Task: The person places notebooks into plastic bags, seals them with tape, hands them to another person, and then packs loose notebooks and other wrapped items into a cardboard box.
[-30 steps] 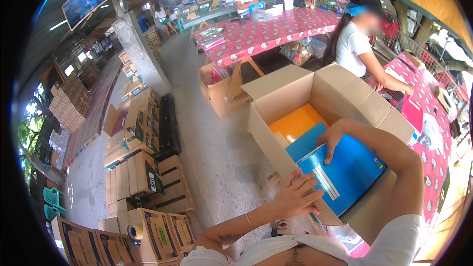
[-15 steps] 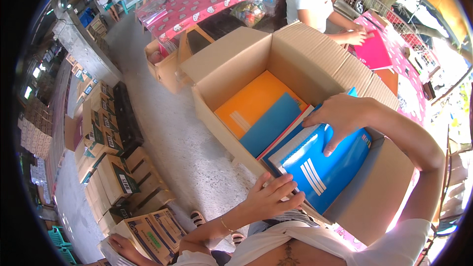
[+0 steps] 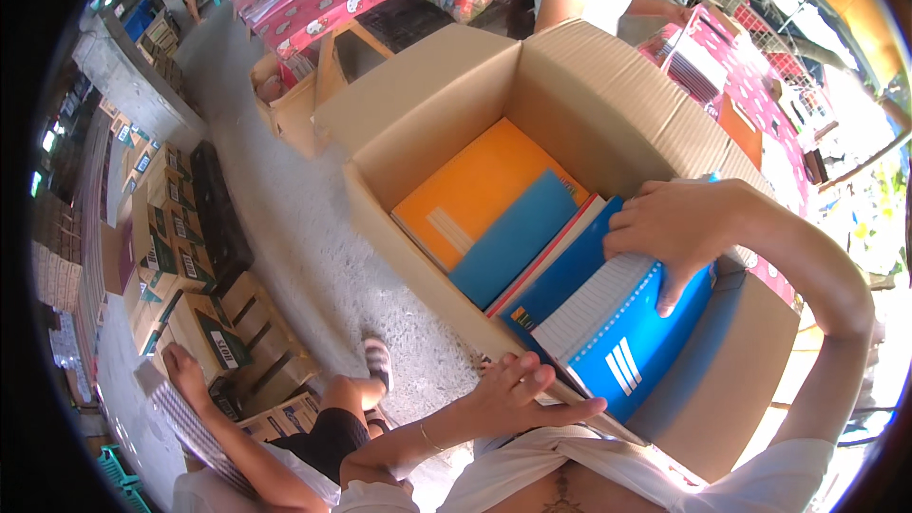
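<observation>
the right hand [image 3: 679,228] grips a stack of blue notebooks [image 3: 617,342] from above, fingers spread over the top cover to keep the pile together as it tilts into the near end of the open cardboard box [image 3: 570,85]. the left hand [image 3: 518,389] is open and empty, resting at the box's near rim. inside lie one orange notebook [image 3: 475,185] and one blue notebook [image 3: 518,237], flat on the left; i cannot count the stack.

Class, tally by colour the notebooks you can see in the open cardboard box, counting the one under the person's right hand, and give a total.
Orange notebook: 1
Blue notebooks: 3, namely a light blue one, a dark blue one, and a bright blue one under the right hand
Total: 4
</observation>
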Tool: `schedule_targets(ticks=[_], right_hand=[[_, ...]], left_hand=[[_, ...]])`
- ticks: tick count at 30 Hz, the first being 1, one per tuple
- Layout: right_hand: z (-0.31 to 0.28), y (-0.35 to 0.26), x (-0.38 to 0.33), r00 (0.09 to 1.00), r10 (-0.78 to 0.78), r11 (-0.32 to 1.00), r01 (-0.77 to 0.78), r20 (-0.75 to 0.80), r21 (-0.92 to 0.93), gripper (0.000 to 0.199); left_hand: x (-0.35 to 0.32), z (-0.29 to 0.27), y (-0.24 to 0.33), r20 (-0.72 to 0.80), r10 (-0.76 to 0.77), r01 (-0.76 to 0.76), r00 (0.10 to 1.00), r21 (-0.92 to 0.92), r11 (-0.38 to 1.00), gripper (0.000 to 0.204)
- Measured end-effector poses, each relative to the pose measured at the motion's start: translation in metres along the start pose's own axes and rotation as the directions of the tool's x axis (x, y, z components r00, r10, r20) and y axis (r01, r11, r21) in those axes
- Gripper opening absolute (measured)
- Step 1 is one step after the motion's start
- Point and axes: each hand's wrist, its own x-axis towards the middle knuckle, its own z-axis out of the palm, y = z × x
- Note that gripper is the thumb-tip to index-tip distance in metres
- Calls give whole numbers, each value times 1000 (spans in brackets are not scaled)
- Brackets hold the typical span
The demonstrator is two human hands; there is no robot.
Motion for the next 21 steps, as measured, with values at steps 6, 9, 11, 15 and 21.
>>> schedule_targets(ticks=[6, 9, 11, 15, 21], right_hand=[[-21, -9, 2, 974, 127, 966, -164, 190, 197, 69], [-24, -27, -37, 980, 180, 968, -193, 89, 163, 66], [-18, -28, -76, 958, 122, 985, -84, -258, 154, 65], [-17, -58, -161, 677, 203, 961, 0, -708, 276, 61], [51, -90, -266, 180, 377, 885, 218, -908, 411, 82]], left_hand=[[0, -22, 7, 62, -145, 157, 987, -321, 934, 123], [13, -38, 21, 11, -302, 274, 953, -453, 849, 128], [28, -40, 32, 68, -515, 491, 854, -430, 758, 130], [49, -25, 60, -27, -608, 471, 793, -607, 641, 133], [181, 10, 45, 231, -478, 431, 847, -825, 365, 123]])
